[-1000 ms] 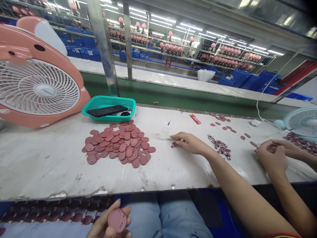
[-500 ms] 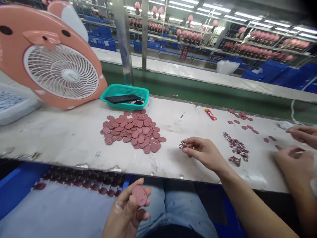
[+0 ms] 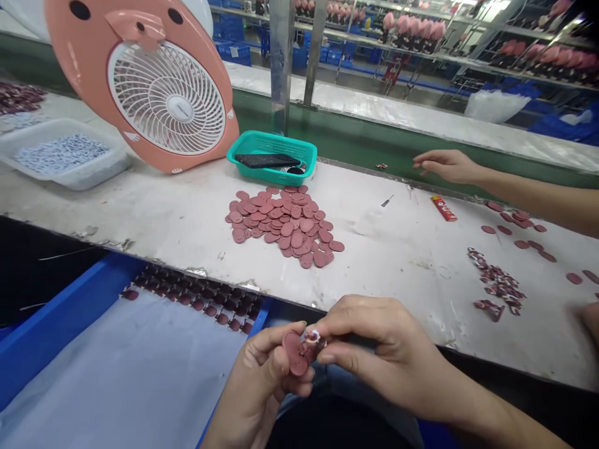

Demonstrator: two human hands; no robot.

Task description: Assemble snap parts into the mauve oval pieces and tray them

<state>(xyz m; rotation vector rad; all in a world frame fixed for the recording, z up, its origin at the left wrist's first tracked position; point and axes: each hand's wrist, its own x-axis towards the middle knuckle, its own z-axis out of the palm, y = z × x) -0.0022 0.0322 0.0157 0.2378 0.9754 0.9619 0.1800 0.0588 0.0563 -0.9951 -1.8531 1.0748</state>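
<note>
My left hand [image 3: 255,380] pinches a dull-red oval disc [image 3: 292,354] with small holes, in front of the table edge. My right hand [image 3: 388,349] grips a small maroon-and-white piece [image 3: 314,339] between thumb and fingertips. That piece is against the disc's face; fingers partly hide it, and I cannot tell whether the two are joined. Beyond my hands lies a pile of similar oval discs [image 3: 285,224]. Small maroon-and-white pieces [image 3: 500,284] are heaped on the table to the right.
A co-worker's hand [image 3: 444,167] reaches over the far table edge, near a red packet [image 3: 443,208]. A green basket [image 3: 274,140] holds dark items beside an orange fan [image 3: 224,134]. A white tray [image 3: 88,178] stands left. Below, a blue bin [image 3: 100,290] holds rows of red pieces.
My right hand has come from the table to my left hand, bringing the small piece against the disc. The view has swung left and down. A co-worker's arm now stretches across the table.
</note>
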